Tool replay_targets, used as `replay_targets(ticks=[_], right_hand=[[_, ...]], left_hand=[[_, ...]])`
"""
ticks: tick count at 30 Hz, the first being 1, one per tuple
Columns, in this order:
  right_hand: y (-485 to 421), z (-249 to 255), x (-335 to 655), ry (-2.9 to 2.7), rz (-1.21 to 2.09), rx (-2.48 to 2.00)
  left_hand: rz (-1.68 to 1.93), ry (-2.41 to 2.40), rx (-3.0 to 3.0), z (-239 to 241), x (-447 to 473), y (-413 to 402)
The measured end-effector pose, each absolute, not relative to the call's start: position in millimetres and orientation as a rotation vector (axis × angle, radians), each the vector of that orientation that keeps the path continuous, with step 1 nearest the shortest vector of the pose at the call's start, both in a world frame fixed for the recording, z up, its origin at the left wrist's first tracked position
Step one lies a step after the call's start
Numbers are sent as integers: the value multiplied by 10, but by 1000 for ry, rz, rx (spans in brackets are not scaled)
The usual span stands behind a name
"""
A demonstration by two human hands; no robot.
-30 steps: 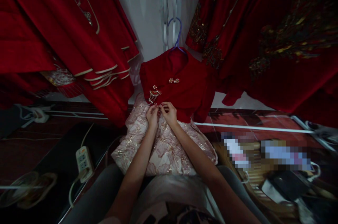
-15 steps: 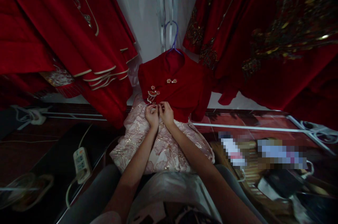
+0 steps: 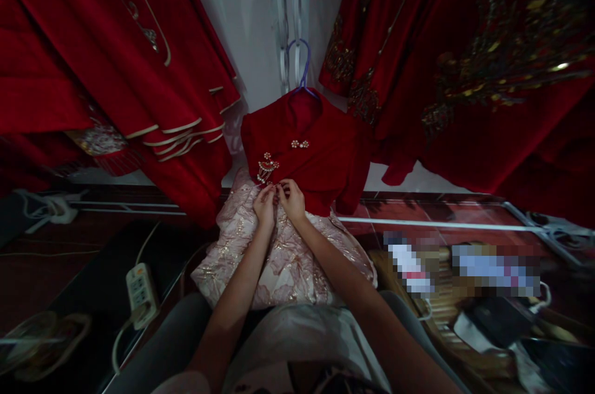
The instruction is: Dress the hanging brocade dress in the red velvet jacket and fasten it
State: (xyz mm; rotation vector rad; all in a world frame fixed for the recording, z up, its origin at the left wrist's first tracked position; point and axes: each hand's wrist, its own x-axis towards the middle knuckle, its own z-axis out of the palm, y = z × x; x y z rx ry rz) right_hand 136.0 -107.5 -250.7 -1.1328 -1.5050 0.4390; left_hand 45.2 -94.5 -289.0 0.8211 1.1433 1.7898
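A short red jacket (image 3: 320, 171) hangs on a purple hanger (image 3: 305, 65). On its front sit a beaded clasp (image 3: 300, 144) and a brooch-like ornament (image 3: 268, 165) with pearl strands. My left hand (image 3: 265, 203) is closed in a pinch at the jacket's lower edge, just below the strands. Close beside it, my right hand (image 3: 292, 199) also pinches at that edge, fingertips nearly meeting the left ones. What lies between the fingertips is too small to make out. Under both forearms, a pale pink and gold brocade skirt (image 3: 227, 258) spreads over my lap.
Red garments (image 3: 153, 59) hang on the left, and more with gold beading (image 3: 493, 72) on the right. A white rack bar (image 3: 437, 224) runs low behind. A power strip (image 3: 141, 295) lies on a black surface at left. A slatted wooden stool (image 3: 449, 332) holds several items.
The view has shifted slightly. My left hand's fingers have changed pose a little at the jacket's edge; the right hand keeps its pinch in nearly the same place.
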Motion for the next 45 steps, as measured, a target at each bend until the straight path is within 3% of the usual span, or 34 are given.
replay_targets(ticks=[24, 29, 45], right_hand=[[-1028, -2489, 1358, -1567, 392, -1093], [-1083, -2440, 1357, -1347, 207, -1088], [-1080, -2418, 1361, -1495, 207, -1346]], left_hand=[[1899, 1357, 1132, -2811, 476, -958], [2057, 1410, 1186, -2786, 488, -998], [1874, 1400, 1264, -2843, 481, -996]])
